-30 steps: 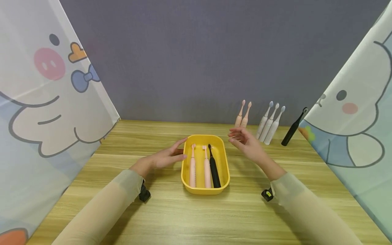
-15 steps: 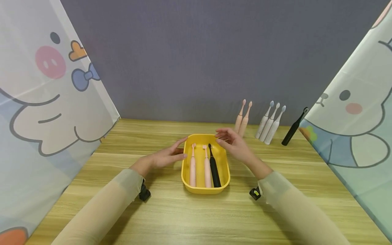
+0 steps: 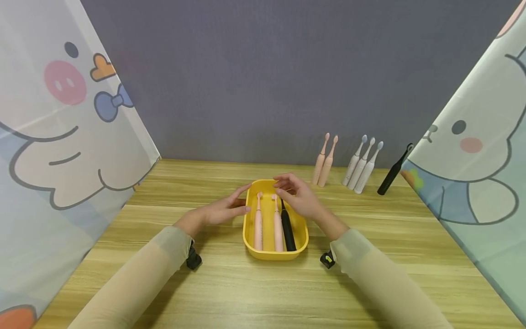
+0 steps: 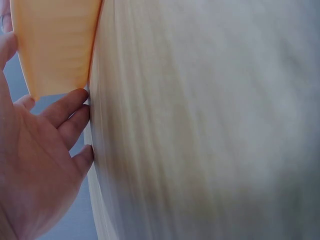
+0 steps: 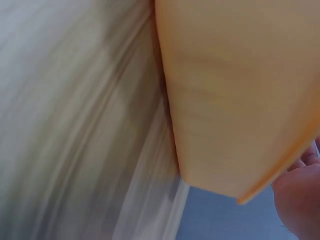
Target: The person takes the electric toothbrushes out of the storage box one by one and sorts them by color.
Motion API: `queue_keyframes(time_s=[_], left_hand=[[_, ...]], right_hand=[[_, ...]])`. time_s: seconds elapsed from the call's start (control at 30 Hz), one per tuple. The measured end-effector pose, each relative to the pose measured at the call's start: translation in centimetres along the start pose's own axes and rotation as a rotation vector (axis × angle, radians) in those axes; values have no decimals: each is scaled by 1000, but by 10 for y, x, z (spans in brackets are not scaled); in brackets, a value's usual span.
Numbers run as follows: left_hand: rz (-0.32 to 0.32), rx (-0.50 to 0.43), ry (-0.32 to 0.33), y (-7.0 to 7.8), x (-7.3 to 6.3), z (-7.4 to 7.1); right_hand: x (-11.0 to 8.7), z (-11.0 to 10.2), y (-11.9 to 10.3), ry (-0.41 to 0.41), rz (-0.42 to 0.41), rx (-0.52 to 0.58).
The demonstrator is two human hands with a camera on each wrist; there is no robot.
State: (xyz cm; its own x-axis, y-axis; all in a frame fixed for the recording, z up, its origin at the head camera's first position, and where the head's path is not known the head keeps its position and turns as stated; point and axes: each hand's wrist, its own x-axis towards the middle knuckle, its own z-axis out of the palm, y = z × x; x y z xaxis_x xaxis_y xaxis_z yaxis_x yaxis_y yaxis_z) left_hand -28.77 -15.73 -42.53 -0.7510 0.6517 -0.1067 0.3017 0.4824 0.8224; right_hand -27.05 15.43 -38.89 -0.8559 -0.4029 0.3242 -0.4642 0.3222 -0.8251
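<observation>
A yellow bin stands on the table, holding two pink electric toothbrushes, one at the left and one in the middle, with a black electric toothbrush beside the middle one. My left hand rests at the bin's left wall, thumb and fingers fairly straight. In the left wrist view the fingers of that hand reach around the bin's wall, low by the tabletop. Over the bin's far right part hovers my right hand, its fingers loosely bent and nothing seen between them; it hides the black brush's head.
Upright at the back right are two peach electric toothbrushes, several white ones to their right, and a black one leaning near the right panel. A grey partition closes the back; a printed panel borders the left.
My right hand has moved left, from beside the bin near the peach toothbrushes to over the bin's far right part. My left hand and the toothbrushes have stayed put.
</observation>
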Motion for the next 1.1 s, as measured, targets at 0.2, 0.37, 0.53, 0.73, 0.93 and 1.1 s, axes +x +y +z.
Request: queue_keyframes(time_s=[0.2, 0.37, 0.53, 0.73, 0.93, 1.1], left_hand=[[-14, 0, 0, 0, 1, 1], [-23, 7, -1, 0, 3, 3], [-5, 15, 1, -1, 3, 2], [-18, 37, 7, 0, 0, 1], [-8, 38, -2, 1, 0, 2], [-32, 24, 2, 2, -1, 3]], right_hand=[[2, 9, 1, -10, 21, 0], [1, 13, 8, -26, 20, -24], [3, 16, 13, -89, 33, -79], [4, 18, 10, -214, 15, -168], [4, 18, 8, -312, -54, -289], [4, 18, 4, -385, -40, -410]])
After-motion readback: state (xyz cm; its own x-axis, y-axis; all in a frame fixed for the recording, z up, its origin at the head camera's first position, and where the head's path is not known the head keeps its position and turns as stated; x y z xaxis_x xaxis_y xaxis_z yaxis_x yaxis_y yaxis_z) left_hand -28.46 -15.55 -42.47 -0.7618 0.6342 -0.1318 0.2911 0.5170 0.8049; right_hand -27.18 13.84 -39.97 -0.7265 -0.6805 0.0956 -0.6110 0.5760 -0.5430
